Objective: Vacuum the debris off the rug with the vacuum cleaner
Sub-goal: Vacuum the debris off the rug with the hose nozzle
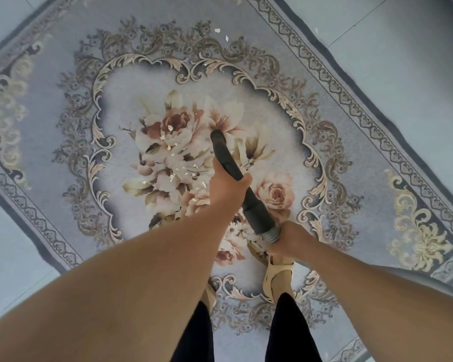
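Both hands closed on hose: left hand (pixel 226 186) mid-nozzle (pixel 224 155), right hand (pixel 285 237) at ribbed hose (pixel 272 235). Nozzle tip on rug (pixel 338 82) ctr; debris (pixel 177 163) just left, few bits far side.

Both forearms are bare, with no sleeves, no watch and no rings to see on the left hand (pixel 226 184) or the right hand (pixel 288 239). The legs are covered by black trousers (pixel 290 330) that reach down to the ankles. On the feet are beige sandals (pixel 277 280) with crossing straps, open at the top.
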The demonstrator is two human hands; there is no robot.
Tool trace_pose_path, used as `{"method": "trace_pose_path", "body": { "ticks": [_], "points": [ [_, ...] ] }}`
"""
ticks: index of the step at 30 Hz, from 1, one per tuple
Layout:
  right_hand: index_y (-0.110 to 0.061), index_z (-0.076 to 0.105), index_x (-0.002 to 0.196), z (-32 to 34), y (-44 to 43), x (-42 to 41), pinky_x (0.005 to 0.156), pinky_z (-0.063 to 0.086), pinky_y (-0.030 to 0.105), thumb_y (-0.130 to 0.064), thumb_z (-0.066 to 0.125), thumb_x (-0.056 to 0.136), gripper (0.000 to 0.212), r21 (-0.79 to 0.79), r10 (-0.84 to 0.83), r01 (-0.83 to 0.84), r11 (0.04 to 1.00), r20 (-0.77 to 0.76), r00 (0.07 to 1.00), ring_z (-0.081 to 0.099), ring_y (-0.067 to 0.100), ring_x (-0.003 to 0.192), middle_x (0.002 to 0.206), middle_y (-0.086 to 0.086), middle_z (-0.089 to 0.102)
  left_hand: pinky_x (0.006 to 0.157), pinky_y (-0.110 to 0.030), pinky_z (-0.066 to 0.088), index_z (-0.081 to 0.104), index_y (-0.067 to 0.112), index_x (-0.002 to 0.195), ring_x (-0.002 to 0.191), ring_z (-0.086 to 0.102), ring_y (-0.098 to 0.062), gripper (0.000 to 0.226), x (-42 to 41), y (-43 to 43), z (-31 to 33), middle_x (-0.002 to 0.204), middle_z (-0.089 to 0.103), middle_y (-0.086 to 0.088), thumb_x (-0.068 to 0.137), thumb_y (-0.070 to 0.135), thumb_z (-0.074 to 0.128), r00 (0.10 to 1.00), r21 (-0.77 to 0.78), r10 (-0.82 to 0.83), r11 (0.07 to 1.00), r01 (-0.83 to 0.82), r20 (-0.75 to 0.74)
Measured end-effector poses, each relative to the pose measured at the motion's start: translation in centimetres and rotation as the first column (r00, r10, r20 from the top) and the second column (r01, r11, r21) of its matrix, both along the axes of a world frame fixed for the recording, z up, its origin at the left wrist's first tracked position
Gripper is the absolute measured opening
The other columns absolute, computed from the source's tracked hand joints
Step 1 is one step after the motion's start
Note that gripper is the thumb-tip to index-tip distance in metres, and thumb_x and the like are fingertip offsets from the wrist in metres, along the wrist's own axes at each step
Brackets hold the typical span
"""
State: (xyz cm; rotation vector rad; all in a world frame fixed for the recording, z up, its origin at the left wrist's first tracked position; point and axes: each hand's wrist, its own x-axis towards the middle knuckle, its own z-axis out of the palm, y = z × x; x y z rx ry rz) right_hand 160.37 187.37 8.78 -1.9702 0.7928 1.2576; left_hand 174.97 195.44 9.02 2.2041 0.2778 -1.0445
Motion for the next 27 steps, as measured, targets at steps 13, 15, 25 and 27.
{"method": "trace_pose_path", "body": {
  "ticks": [13,15,25,27],
  "points": [
    [-0.018,0.055,0.069,1.9,-3.7,-2.5,0.048,0.036,0.02,-0.022,0.069,0.074,0.015,0.001,-0.037,0.037,0.999,-0.098,0.994,0.056,0.018,0.063,0.061,-0.004,0.053,0.071,-0.032,0.056,0.02,0.026,0.149,0.09,0.061,-0.022,0.083,-3.5,-2.4,0.0,0.112,0.06,0.0,0.081,0.03,0.068,0.999,-0.06,0.051,0.997,-0.052,-0.02],
    [-0.016,0.062,0.093,1.2,-3.3,0.0,0.055,0.041,0.02,-0.027,0.071,0.077,0.022,-0.006,-0.05,0.05,0.999,-0.04,0.998,0.06,0.02,0.075,0.07,-0.004,0.058,0.057,-0.025,0.053,0.023,0.024,0.147,0.082,0.06,-0.019,0.078,-1.0,-2.1,-0.3,0.112,0.061,-0.001,0.082,0.03,0.067,0.998,-0.063,0.067,0.996,-0.066,0.014],
    [-0.016,0.054,0.085,-1.1,0.0,8.2,0.05,0.035,0.021,-0.025,0.072,0.077,0.021,-0.008,-0.072,0.073,0.997,0.047,0.996,0.049,0.009,0.059,0.067,-0.003,0.052,0.046,-0.011,0.034,0.037,0.019,0.136,0.08,0.053,-0.014,0.059,7.5,0.7,-0.5,0.104,0.055,0.003,0.085,0.028,0.066,0.987,-0.025,0.079,0.997,-0.076,0.14],
    [-0.017,0.053,0.082,-1.5,0.0,8.2,0.05,0.036,0.02,-0.023,0.071,0.077,0.019,-0.011,-0.08,0.08,0.997,0.031,0.996,0.049,0.009,0.058,0.065,-0.003,0.051,0.046,-0.011,0.034,0.036,0.02,0.138,0.077,0.055,-0.012,0.061,7.5,0.8,-0.7,0.106,0.058,0.003,0.085,0.028,0.066,0.987,-0.034,0.091,0.996,-0.087,0.13]
  ]
}}
